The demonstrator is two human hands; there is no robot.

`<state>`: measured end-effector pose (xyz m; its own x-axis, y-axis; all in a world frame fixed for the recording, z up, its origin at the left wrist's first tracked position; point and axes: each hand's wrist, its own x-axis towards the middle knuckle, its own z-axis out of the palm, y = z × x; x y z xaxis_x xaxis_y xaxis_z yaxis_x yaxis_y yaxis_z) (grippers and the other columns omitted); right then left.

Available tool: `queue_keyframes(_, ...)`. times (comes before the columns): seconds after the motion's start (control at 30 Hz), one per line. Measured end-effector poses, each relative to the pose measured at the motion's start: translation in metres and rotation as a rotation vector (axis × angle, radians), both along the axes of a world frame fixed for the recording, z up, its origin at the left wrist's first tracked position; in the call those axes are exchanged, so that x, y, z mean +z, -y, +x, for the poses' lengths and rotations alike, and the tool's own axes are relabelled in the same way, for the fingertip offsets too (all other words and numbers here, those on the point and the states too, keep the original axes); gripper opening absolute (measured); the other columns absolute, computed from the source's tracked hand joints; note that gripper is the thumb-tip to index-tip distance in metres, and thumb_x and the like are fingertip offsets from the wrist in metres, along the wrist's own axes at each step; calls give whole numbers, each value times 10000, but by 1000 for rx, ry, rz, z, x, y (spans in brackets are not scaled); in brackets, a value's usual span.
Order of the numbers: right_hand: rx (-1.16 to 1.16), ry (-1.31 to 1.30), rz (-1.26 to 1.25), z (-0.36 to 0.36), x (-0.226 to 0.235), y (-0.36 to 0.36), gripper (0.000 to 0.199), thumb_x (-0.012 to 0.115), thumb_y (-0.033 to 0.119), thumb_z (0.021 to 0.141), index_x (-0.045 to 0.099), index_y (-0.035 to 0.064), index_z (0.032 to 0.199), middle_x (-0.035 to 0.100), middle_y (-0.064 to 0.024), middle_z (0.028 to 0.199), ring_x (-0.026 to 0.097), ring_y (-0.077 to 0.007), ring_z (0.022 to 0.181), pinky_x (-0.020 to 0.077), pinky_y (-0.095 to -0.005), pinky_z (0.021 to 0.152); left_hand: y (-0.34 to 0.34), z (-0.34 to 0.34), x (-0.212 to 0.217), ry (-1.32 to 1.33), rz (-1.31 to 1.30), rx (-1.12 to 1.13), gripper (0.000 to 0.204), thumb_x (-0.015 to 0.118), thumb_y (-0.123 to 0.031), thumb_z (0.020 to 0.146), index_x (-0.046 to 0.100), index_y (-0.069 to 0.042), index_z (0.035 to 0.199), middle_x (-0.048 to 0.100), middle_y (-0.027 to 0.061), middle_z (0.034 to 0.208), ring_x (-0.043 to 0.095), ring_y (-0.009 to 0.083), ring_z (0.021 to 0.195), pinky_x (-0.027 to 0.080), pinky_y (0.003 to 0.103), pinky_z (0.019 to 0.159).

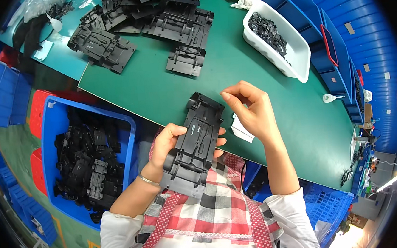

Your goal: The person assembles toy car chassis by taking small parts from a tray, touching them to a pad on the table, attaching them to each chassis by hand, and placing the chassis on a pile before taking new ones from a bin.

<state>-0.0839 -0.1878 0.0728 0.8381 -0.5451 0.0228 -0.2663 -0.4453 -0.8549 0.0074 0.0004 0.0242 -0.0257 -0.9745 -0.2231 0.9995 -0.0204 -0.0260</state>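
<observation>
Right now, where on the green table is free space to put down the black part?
Free: the green table between the pile of black parts and the left hand; also right of the right hand, below the white tray. Crowded: the far edge.

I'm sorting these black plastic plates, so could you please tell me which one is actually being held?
The black plate at the table's near edge, gripped by the left hand. The other plates lie untouched in a heap at the far end of the green table.

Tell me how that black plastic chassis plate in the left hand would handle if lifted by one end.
The black chassis plate probably stays stiff: it spans past the left hand without sagging. Likely light, since one hand carries it. Its ribbed, matte surface should grip well.
</observation>
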Motion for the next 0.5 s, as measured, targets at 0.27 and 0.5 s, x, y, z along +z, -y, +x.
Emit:
queue_keyframes(0.27, 135, -55, 7, 10, 3, -6, 139, 677, 119, 872, 675, -17, 898, 595, -31, 735, 531, -88, 654, 447, -252, 614, 5, 0, 18, -8, 75, -13, 643, 298, -289, 907, 330, 139, 1385, 479, 269, 1360, 532, 407, 1205, 440, 477, 1043)
queue_keyframes(0.5, 225, -218, 313, 29, -1, 5, 188, 694, 164, 880, 684, -22, 906, 672, -26, 768, 593, -64, 682, 483, -238, 613, 13, -1, 31, 87, 142, 7, 609, 293, -301, 918, 409, 139, 1322, 557, 267, 1258, 585, 379, 1143, 465, 442, 1020)
